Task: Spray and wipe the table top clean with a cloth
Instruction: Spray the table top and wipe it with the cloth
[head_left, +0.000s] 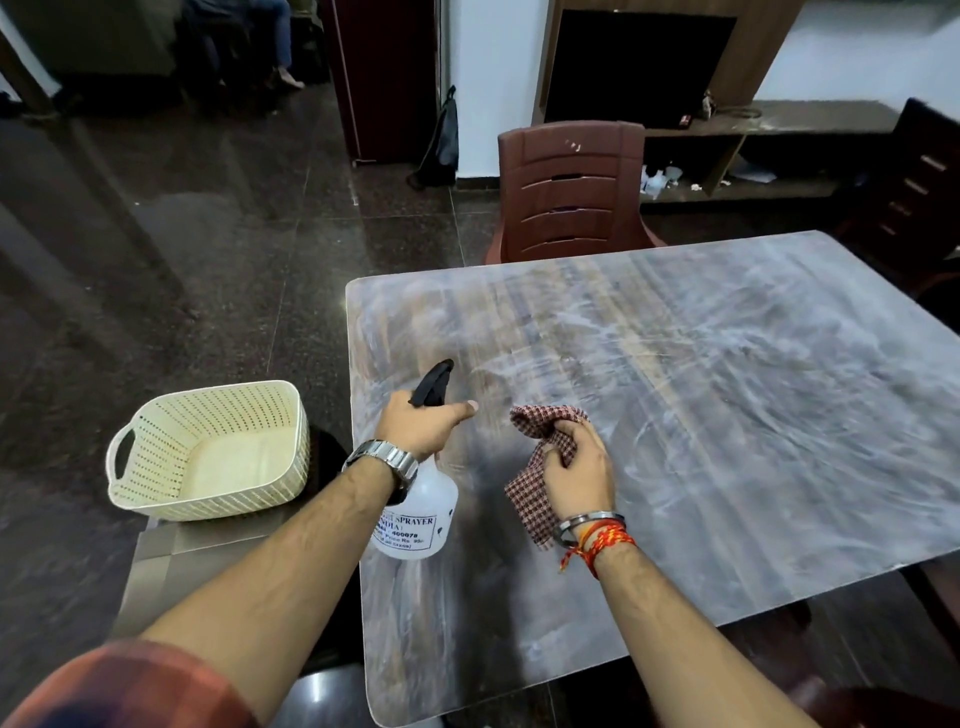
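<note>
Both hands were clamped: left hand (423, 423) on the spray bottle (418, 512), nozzle aimed forward across the table (727, 415); right hand (576, 467) on the cloth (535, 457), just beside.

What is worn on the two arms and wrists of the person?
The left wrist carries a silver metal wristwatch, and a rolled-up orange and dark plaid sleeve covers the upper left arm. The right wrist wears a plain silver metal bangle and red, orange and yellow knotted threads. Both forearms are bare.
</note>
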